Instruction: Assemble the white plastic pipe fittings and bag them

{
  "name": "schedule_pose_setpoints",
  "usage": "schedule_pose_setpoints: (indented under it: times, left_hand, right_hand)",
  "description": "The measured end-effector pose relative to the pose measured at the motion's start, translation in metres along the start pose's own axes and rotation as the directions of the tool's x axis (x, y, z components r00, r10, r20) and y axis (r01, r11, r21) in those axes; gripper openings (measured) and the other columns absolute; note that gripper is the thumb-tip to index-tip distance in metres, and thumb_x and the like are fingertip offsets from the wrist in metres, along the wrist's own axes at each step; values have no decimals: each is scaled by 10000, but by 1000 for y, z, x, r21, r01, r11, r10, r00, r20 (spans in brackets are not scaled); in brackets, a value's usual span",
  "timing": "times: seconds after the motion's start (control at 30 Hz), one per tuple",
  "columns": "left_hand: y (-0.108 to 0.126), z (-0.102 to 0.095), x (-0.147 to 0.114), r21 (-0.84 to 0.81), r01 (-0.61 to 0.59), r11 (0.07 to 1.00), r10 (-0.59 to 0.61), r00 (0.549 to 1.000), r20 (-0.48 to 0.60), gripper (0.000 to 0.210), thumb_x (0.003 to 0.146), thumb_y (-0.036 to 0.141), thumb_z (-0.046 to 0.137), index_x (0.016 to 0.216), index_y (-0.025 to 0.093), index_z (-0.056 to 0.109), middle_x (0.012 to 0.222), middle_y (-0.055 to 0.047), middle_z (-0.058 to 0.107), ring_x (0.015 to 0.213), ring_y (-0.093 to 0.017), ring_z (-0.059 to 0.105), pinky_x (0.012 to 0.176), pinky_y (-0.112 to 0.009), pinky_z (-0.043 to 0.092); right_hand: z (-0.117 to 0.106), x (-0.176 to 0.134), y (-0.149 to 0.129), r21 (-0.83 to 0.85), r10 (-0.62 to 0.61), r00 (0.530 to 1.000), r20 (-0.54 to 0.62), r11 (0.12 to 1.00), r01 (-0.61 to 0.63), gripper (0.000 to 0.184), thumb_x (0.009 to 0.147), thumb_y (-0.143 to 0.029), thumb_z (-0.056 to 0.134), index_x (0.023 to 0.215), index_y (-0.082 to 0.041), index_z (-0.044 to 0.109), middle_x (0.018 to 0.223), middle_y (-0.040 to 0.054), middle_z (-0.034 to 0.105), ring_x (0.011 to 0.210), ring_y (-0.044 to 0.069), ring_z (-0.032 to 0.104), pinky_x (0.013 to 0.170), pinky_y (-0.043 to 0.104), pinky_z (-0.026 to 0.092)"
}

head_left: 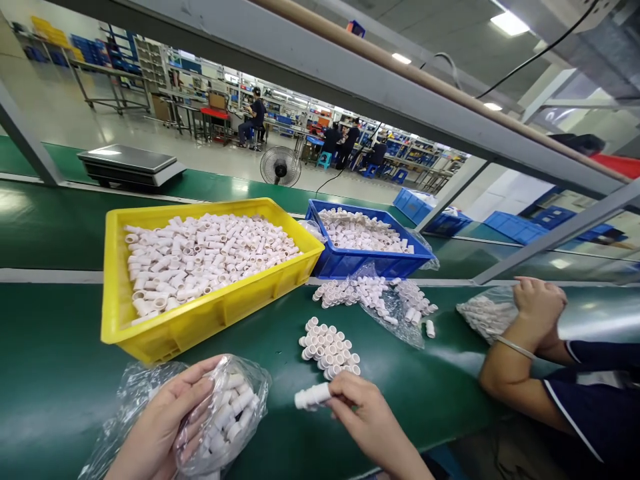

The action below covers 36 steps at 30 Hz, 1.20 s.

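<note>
My left hand (175, 417) is closed around a clear plastic bag (260, 380) that holds many white pipe fittings (233, 410). Between the thumb and fingers of my right hand (363, 410) are white pipe fittings (313, 396), held just right of the bag. How many are pinched there I cannot tell. Beyond my right hand, a cluster of the same fittings (330, 350) stands on the green table (280, 327). Part of the bag's loose plastic lies under my left wrist.
A yellow bin (210, 313) and a blue bin (370, 263), both full of fittings, stand behind. Loose fittings (350, 291) and plastic (400, 327) lie before the blue bin. At right, a co-worker's forearms (515, 353) rest by a filled bag (485, 312). A scale (130, 163) sits far left.
</note>
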<state>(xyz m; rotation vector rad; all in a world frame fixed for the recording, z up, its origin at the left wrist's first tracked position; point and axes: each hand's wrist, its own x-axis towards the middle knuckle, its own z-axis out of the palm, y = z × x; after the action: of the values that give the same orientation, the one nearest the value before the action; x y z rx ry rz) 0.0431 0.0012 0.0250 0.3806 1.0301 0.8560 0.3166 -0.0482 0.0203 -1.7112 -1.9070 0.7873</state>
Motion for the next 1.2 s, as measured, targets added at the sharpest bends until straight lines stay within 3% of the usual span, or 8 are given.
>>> schedule_pose_setpoints:
  times: [0.17, 0.3, 0.4, 0.47, 0.6, 0.8, 1.0, 1.2]
  left_hand:
    - [-6, -1, -2, 8, 5, 1000, -5, 1000, 5, 495, 608, 333, 690, 1065, 193, 559, 369, 106, 358, 274, -18, 223, 265, -121, 231]
    - [-9, -6, -1, -19, -33, 999, 34, 998, 48, 546, 614, 330, 688, 1114, 192, 517, 369, 115, 343, 263, -16, 214, 267, -129, 215]
    - [-7, -10, 0, -43, -14, 999, 16, 999, 34, 563, 619, 295, 695, 1136, 183, 500, 370, 103, 392, 269, -21, 265, 284, -124, 236]
    - [-5, -11, 1, -50, 6, 999, -6, 1000, 7, 567, 605, 269, 707, 1130, 187, 509, 383, 85, 440, 296, -40, 346, 302, -125, 267]
    - [-1, -7, 4, -42, 36, 998, -35, 999, 38, 550, 596, 265, 711, 1115, 198, 540, 348, 86, 434, 262, -44, 328, 284, -136, 242]
    - [-1, 0, 6, 3, 18, 1000, -18, 999, 40, 563, 584, 305, 707, 1112, 175, 560, 335, 67, 447, 274, -96, 404, 302, -189, 307]
    - [-3, -8, 6, -42, 22, 999, -21, 999, 36, 522, 602, 293, 704, 1091, 188, 556, 332, 94, 408, 250, -26, 284, 276, -127, 242]
    - [-1, -8, 4, -46, 14, 999, -13, 1000, 14, 500, 604, 291, 702, 1072, 192, 556, 372, 90, 415, 276, -29, 297, 281, -127, 251]
  right_hand:
    - [69, 35, -42, 431, 28, 989, 143, 898, -88, 126, 744, -130, 507, 765, -159, 628, 784, 4, 534, 530, 74, 551, 477, 165, 433]
    - [103, 48, -55, 409, -154, 971, 182, 910, 67, 207, 761, -114, 472, 851, -195, 640, 778, -3, 581, 590, 92, 574, 556, 177, 457]
    - [88, 47, -46, 224, -289, 957, 27, 935, 276, 267, 792, -105, 433, 954, -222, 610, 823, 12, 612, 766, 129, 572, 707, 218, 443]
    - [69, 46, -30, 62, -287, 954, -90, 954, 293, 240, 806, -117, 415, 926, -204, 604, 831, 33, 604, 787, 140, 558, 710, 233, 436]
    - [42, 45, 12, -281, -180, 949, -259, 954, 104, 216, 819, -127, 381, 841, -189, 587, 819, 52, 574, 732, 153, 543, 632, 245, 426]
    - [41, 48, 41, -633, -100, 972, -213, 772, -59, 254, 773, -50, 397, 854, -207, 579, 829, 37, 563, 645, 142, 525, 495, 221, 320]
    - [47, 57, 51, -702, -117, 981, -157, 711, -27, 216, 751, -35, 427, 713, -186, 578, 729, 29, 566, 596, 130, 509, 500, 235, 284]
    - [27, 43, 31, -463, -185, 967, -177, 882, 84, 222, 798, -90, 398, 770, -197, 591, 732, 30, 557, 644, 138, 516, 552, 229, 352]
